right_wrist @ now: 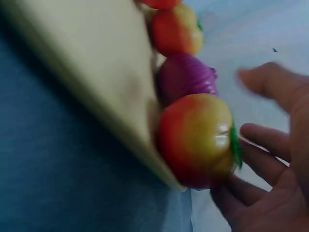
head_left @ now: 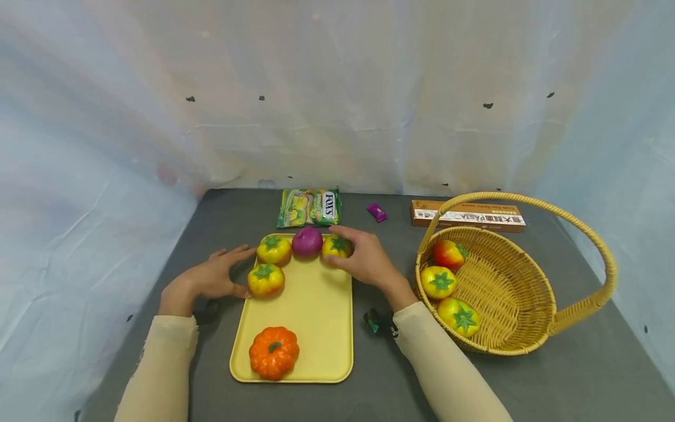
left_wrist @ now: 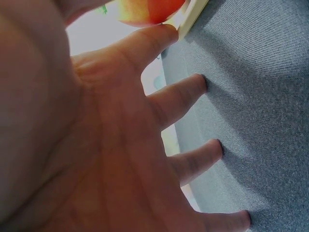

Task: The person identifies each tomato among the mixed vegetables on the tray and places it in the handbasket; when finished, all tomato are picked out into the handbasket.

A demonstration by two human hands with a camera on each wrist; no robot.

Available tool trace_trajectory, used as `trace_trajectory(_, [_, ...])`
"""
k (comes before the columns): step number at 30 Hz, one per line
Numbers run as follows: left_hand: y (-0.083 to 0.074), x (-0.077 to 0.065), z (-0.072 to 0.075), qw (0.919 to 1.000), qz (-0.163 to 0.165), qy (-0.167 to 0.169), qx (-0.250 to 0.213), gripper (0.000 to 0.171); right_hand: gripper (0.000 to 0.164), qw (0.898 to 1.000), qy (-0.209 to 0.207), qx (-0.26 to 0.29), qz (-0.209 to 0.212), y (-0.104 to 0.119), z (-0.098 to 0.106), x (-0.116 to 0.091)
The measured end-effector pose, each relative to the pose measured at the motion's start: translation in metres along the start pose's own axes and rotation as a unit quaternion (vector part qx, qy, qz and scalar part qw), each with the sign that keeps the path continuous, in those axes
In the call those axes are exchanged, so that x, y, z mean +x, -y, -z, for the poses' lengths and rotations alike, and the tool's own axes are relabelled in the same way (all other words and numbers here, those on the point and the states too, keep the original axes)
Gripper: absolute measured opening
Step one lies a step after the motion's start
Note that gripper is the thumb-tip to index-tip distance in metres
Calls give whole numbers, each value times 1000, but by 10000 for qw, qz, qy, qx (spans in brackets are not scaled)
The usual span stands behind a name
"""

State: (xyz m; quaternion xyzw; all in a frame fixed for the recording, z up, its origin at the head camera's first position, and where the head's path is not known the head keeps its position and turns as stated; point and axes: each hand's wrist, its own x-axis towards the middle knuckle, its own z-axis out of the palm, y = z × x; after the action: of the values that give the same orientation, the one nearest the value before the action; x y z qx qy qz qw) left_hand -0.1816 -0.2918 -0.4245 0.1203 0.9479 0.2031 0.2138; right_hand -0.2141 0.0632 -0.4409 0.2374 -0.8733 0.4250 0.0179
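A yellow tray (head_left: 316, 328) holds three toy persimmons, a purple onion (head_left: 307, 242) and an orange pumpkin (head_left: 273, 353). My right hand (head_left: 369, 258) is at the top right corner, its loosely bent fingers around a persimmon (right_wrist: 193, 140). In the right wrist view the thumb stands away from this fruit while the fingers lie right behind it. At the tray's left edge, my left hand (head_left: 211, 275) has its fingers spread, with the fingertips down by the grey table. Beside it are the upper left persimmon (head_left: 274, 251) and the lower left persimmon (head_left: 266, 281).
A wicker basket (head_left: 532, 293) with a tall handle stands at the right, holding three more persimmons. Behind the tray lie a green Fox's packet (head_left: 308, 208), a small purple sweet (head_left: 377, 212) and a pasta box (head_left: 468, 215). A small dark green object (head_left: 371, 320) is near my right forearm.
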Motion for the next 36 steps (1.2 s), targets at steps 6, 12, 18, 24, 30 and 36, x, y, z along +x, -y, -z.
trace_trajectory(6, [0, 1, 0, 10000, 16, 39, 40, 101, 54, 9988, 39, -491, -57, -1, -1, -15])
trace_trajectory(12, [1, 2, -1, 10000, -10, 7, 59, 101, 54, 9990, 243, -363, 7, -4, -3, -21])
trace_trajectory(18, [3, 4, -3, 10000, 7, 3, 97, 102, 56, 9979, 562, -225, 242, -2, -5, -29])
trace_trajectory(24, [2, 4, -2, 10000, -23, 9, 76, 102, 54, 9973, 582, 130, 439, 20, 15, -52])
trace_trajectory(30, [0, 2, -1, 10000, 5, 22, 58, 101, 52, 9917, 617, 992, 530, 37, 69, -98])
trace_trajectory(36, [0, 1, -1, 10000, 0, 2, 37, 102, 56, 9986, 299, 421, 146, 20, 139, -160])
